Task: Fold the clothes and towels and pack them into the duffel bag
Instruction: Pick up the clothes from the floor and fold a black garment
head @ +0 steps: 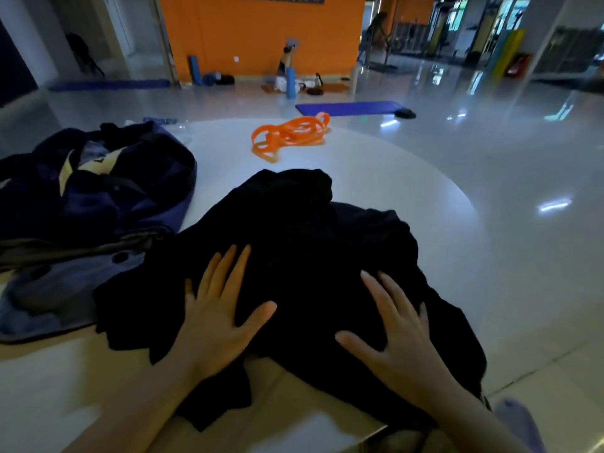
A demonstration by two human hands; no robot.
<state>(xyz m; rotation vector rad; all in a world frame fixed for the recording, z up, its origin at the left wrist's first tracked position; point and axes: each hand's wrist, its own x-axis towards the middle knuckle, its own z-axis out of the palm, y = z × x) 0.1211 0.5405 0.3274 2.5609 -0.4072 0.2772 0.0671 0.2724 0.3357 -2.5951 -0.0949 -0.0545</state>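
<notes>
Our fingers lie straight and spread, gripping nothing: the left hand [214, 317] presses flat on the near left part of the black garment [313, 243], and the right hand [397, 335] lies flat on its near right part, thumbs pointing toward each other with a stretch of dark cloth between them. The garment is crumpled and unfolded, heaped on the white round table [408, 191], its near edge spilling over the table's rim toward us and a bunched fold rising at its far end. Just beside it on the left, touching its edge, sits the dark blue duffel bag [98, 191], open at the top, with pale yellow trim showing inside; what else it holds we cannot tell. Farther back on the table, apart from the garment, lies a tangle of orange resistance bands [289, 132]. Beyond the table a purple exercise mat [348, 108] lies on the glossy floor before an orange wall [261, 31].
</notes>
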